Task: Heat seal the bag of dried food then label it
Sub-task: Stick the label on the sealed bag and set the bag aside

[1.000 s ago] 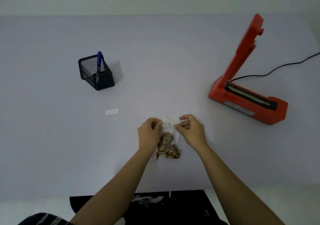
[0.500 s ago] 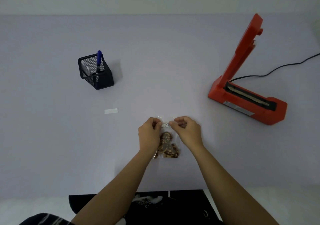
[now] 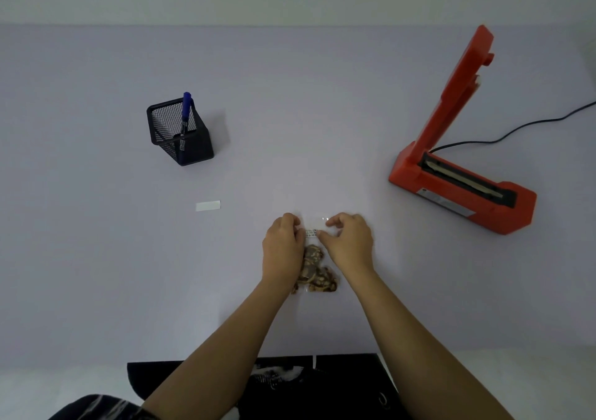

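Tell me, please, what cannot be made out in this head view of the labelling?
Head view only.
Label text: too small to read; left hand and right hand cover its ends.
Bag seal line: clear film, under both hands.
Sealer cord: cut off by the right edge.
Pen lower end: dim behind the holder mesh.

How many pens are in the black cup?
1. One blue pen stands tilted in the black mesh holder, far left of the hands. No other shows through the mesh, though a short one could hide.
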